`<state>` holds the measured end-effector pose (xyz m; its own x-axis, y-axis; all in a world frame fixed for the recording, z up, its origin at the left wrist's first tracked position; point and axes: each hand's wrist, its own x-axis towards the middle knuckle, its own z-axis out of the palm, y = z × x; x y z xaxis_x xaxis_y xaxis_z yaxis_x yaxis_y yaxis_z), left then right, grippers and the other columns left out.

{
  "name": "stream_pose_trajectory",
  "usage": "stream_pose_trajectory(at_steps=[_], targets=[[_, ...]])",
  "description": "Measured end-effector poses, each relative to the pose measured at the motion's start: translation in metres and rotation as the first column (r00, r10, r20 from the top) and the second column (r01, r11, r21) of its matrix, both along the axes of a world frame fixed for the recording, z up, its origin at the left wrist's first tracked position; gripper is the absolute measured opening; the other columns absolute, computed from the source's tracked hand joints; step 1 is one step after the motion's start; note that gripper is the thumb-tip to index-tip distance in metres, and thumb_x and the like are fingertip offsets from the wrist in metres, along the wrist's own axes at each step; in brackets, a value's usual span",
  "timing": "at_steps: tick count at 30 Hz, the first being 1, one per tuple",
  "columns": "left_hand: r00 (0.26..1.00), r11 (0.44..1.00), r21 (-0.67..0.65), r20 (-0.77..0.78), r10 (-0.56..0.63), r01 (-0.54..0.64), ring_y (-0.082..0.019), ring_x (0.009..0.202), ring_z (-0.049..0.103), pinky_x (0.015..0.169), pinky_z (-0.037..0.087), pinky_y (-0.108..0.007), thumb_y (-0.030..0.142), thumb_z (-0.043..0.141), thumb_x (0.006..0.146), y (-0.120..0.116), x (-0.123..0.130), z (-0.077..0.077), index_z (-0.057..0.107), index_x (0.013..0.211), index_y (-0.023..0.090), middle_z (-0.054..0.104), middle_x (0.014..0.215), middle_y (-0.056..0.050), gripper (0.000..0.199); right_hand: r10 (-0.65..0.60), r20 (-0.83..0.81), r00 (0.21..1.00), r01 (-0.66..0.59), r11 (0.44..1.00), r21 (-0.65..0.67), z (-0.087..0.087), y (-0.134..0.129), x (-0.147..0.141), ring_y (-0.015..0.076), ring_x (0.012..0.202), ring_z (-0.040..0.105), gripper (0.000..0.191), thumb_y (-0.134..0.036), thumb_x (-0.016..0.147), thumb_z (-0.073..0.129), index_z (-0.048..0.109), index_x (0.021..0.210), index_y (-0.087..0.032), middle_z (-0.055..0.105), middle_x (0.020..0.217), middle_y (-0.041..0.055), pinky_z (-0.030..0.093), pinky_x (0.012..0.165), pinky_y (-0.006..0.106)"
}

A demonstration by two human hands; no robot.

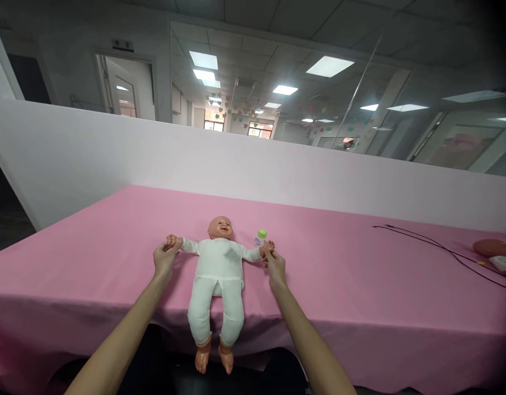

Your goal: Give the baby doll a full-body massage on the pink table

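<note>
From the head camera, the doll (218,269) lies face-up at the near edge of the pink table (359,274), legs (233,312) overhanging. Left hand (164,259) and right hand (276,266) each clamp fingers on a doll arm — likely keeping both spread — with a bottle (260,237) just beyond the right.

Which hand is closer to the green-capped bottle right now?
Right. The right hand is close beside the bottle, holding one arm of the doll; the left hand is across the doll's body, holding its other arm.

No readable text, label (257,241) on small bottle (261,234) illegible, sign (123,45) above doorway (131,85) too blurred
</note>
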<state>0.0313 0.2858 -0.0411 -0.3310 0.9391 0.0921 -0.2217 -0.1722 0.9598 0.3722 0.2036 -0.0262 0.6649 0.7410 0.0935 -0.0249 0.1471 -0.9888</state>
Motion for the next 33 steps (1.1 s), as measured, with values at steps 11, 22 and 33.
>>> stream_pose_trajectory(at_steps=[11, 22, 33], targets=[[0.831, 0.917, 0.274, -0.548, -0.097, 0.288, -0.021, 0.085, 0.069, 0.075, 0.051, -0.030, 0.046, 0.076, 0.085, -0.027, 0.031, 0.021, 0.075, 0.095, 0.020, 0.076, 0.096, -0.005, 0.028, 0.255, 0.626, 0.738, -0.388, 0.918, 0.083, 0.017, -0.017, -0.043, 0.0201, 0.087, 0.068, 0.027, -0.044, 0.092, 0.071, 0.078, 0.101, -0.019, 0.076, 0.099, 0.0068, 0.054, 0.077, 0.031], [0.875, 0.941, 0.226, -0.469, -0.120, 0.250, -0.023, 0.090, 0.070, 0.076, 0.055, -0.032, 0.047, 0.077, 0.082, -0.017, 0.019, 0.009, 0.075, 0.098, 0.020, 0.076, 0.100, -0.007, 0.031, 0.179, 0.414, 0.892, -0.242, 0.964, 0.105, 0.010, -0.010, -0.029, 0.0180, 0.073, 0.064, 0.035, -0.051, 0.086, 0.075, 0.076, 0.091, -0.017, 0.073, 0.084, 0.0058, 0.051, 0.066, 0.029], [0.855, 0.927, 0.275, -0.512, -0.084, 0.255, -0.022, 0.088, 0.069, 0.075, 0.052, -0.031, 0.043, 0.074, 0.086, -0.023, 0.021, 0.016, 0.073, 0.099, 0.020, 0.075, 0.098, -0.006, 0.026, 0.219, 0.280, 0.935, -0.258, 0.960, 0.110, 0.020, -0.019, -0.035, 0.0164, 0.075, 0.061, 0.042, -0.051, 0.082, 0.079, 0.077, 0.104, -0.016, 0.074, 0.092, 0.0056, 0.050, 0.065, 0.027]])
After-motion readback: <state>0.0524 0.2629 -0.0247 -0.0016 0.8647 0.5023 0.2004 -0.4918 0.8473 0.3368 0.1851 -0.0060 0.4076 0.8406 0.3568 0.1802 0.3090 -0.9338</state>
